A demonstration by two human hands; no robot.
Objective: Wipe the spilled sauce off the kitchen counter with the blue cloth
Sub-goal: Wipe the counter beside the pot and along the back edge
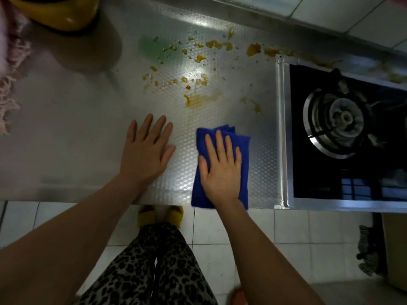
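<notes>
A folded blue cloth [244, 150] lies on the steel kitchen counter [77, 139] at its front edge, one corner hanging over. My right hand [221, 167] presses flat on top of it, fingers spread. Beside it to the left, my left hand [146, 149] rests palm down on the bare counter, holding nothing. Yellow-orange sauce [201, 100] is splattered in blobs and smears across the counter beyond both hands, reaching to the back wall and towards the stove.
A black gas stove [343, 128] with a burner is set into the counter at the right. A yellow pot [59, 12] stands at the back left. A pink fringed fabric [8, 84] hangs at the left edge. A greenish patch [154, 47] sits near the sauce.
</notes>
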